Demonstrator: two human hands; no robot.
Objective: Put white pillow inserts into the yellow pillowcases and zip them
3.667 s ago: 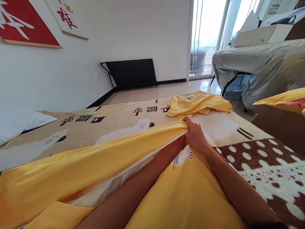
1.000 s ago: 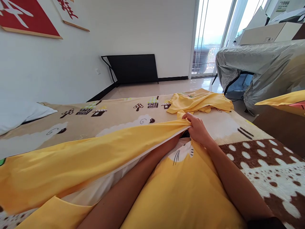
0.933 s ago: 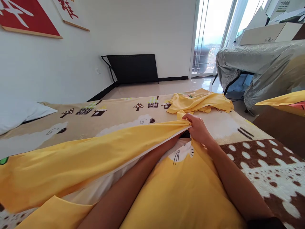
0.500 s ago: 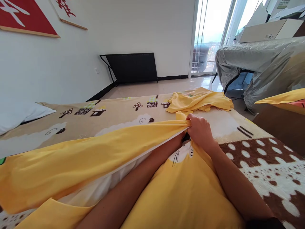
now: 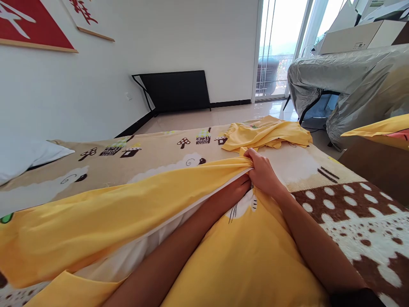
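A yellow pillowcase (image 5: 128, 200) lies across the bed in front of me, a white pillow (image 5: 134, 258) showing at its open edge. My right hand (image 5: 262, 174) is closed, pinching the far corner of the pillowcase opening. My left hand (image 5: 238, 189) reaches inside the case at that same corner; only its back shows and the fingers are hidden under the cloth. A white cartoon print (image 5: 241, 205) on the case sits just under my right wrist.
A beige and brown cartoon blanket (image 5: 345, 213) covers the bed. A crumpled yellow cloth (image 5: 266, 134) lies past my hands. A white pillow (image 5: 28, 155) is at left, a black panel (image 5: 175, 90) leans on the wall, and a silver-covered table (image 5: 345, 81) stands right.
My hands stay at the pillowcase corner. The left hand has slid out slightly, so more of its back shows beside the right hand. The view has shifted a little.
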